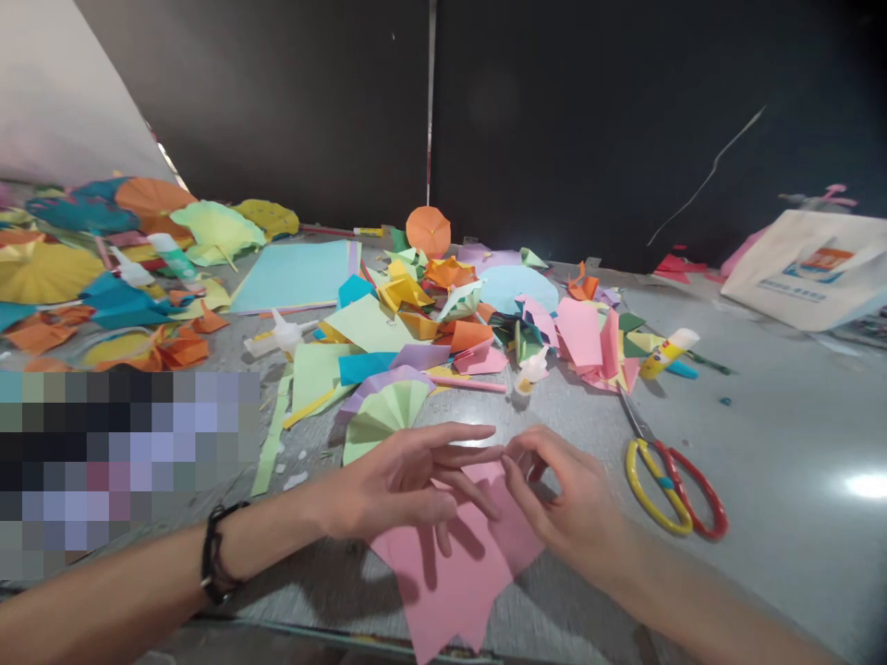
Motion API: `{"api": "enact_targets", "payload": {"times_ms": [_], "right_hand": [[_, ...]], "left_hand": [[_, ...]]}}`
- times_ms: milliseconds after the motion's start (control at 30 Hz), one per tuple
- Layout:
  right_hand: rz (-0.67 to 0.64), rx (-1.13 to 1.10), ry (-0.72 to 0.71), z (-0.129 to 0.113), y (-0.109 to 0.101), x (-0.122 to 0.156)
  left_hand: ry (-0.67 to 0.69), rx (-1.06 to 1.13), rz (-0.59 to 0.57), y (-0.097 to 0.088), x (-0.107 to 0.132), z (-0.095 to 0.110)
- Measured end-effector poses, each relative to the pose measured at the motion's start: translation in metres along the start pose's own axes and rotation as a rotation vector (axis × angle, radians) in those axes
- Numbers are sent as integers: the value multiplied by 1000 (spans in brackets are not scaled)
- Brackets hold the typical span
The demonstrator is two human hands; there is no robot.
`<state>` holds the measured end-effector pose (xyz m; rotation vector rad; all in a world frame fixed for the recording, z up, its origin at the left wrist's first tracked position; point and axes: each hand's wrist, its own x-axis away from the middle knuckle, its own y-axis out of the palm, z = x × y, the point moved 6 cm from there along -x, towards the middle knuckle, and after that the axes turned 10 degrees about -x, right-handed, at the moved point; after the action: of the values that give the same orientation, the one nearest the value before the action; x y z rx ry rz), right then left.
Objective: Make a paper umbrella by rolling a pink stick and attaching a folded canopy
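In the head view my left hand (430, 489) hovers over a pink folded paper (454, 591), its fingers stretched out and spread, holding nothing. My right hand (565, 489) is curled in a pinch at the tip of one of the left hand's fingers; whether anything small is between thumb and forefinger I cannot tell. The pink paper lies on the grey table beneath both hands, partly hidden by them. Just beyond the left hand sits a green pleated paper fan (384, 416) with a purple edge behind it. A small white glue bottle (531, 371) stands beyond the right hand.
Scissors (669, 480) with yellow and red handles lie to the right, near a yellow glue stick (669, 354). A heap of coloured paper scraps (416, 323) spreads across the middle. Blue sheets (297, 275) lie behind, left. A white bag (810, 268) is at far right.
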<state>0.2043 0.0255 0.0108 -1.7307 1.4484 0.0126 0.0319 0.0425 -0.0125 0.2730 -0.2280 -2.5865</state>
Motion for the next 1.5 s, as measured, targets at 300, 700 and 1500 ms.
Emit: {"api": "enact_targets", "payload": {"times_ms": [300, 700, 1500], "right_hand": [[-46, -10, 83, 6, 2, 2], [-80, -97, 152, 11, 6, 7], [-19, -20, 144, 13, 6, 4]], "left_hand": [[3, -62, 13, 4, 2, 0], [18, -97, 8, 2, 2, 0], [0, -148, 23, 1, 2, 1]]}}
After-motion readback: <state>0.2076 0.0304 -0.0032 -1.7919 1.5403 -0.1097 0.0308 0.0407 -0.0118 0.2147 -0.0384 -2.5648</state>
